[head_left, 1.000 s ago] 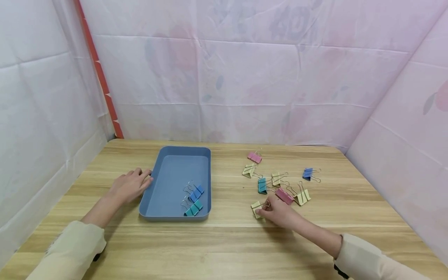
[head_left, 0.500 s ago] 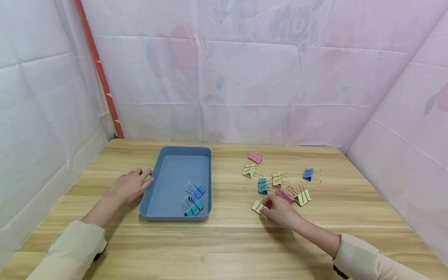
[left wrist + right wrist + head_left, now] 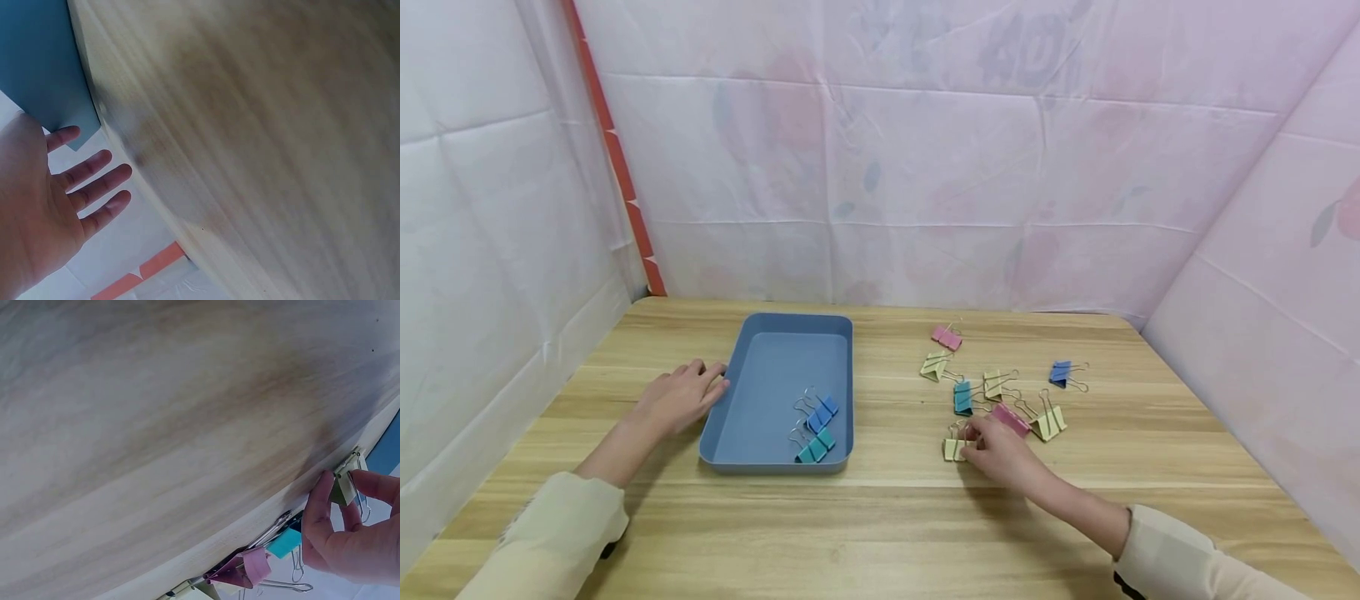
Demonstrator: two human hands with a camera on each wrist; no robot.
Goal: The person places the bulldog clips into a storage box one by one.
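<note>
Yellow clip [image 3: 952, 451] pinched at the table [image 3: 895, 533], the right hand [image 3: 1002, 452] is angling forward-left; the clip's long edge is running sideways, handles pointing away. The relaxed left hand [image 3: 679, 397] is touching the tray [image 3: 775, 400].

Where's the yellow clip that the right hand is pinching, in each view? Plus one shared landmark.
Head: yellow clip is right of centre, in the lower half, at the right hand's fingertips.
Left wrist: not in it.
Right wrist: near the right edge, just below mid-height, between thumb and fingers.
Shared landmark: the wooden table, in all three.
</note>
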